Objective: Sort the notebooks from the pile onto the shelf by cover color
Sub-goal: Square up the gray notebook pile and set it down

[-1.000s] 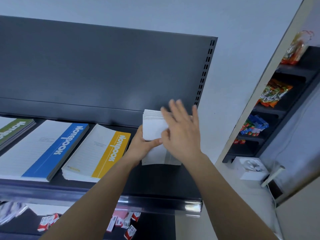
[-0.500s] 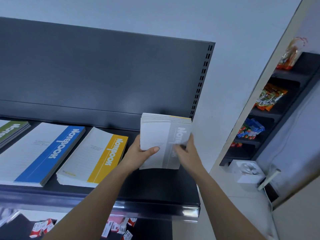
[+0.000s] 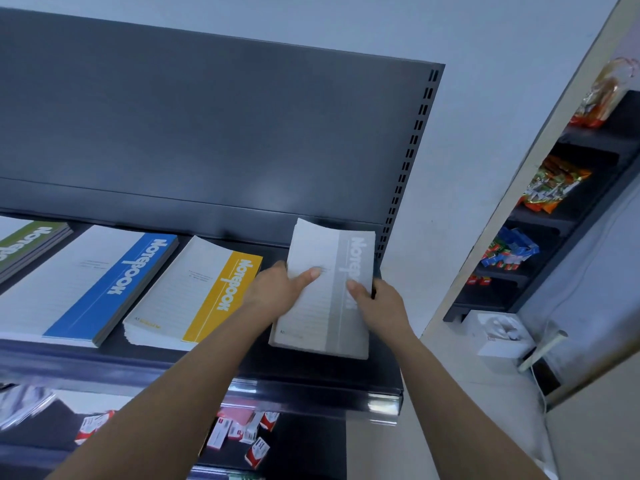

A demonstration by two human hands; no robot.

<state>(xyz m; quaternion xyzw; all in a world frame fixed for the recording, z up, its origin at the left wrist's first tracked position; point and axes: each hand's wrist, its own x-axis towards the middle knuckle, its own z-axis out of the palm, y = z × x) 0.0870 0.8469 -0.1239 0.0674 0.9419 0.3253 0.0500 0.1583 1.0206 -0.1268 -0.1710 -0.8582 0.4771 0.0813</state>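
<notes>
While left hand (image 3: 273,292) and right hand (image 3: 381,303) pinch its sides, grey notebook stack (image 3: 322,306) sits front-to-back at shelf (image 3: 311,379) right end, title band rightward.

White ruled covers before me: grey notebook (image 3: 322,317), yellow notebook (image 3: 194,292), blue notebook (image 3: 90,282), green notebook (image 3: 27,239); dark grey shelf (image 3: 311,370)

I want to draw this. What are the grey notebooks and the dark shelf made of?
The pile of grey-striped notebooks looks like paper with matte card covers; thin page edges show. The dark flat shelf is probably painted metal: smooth, faint sheen, punched slots at its back.
</notes>
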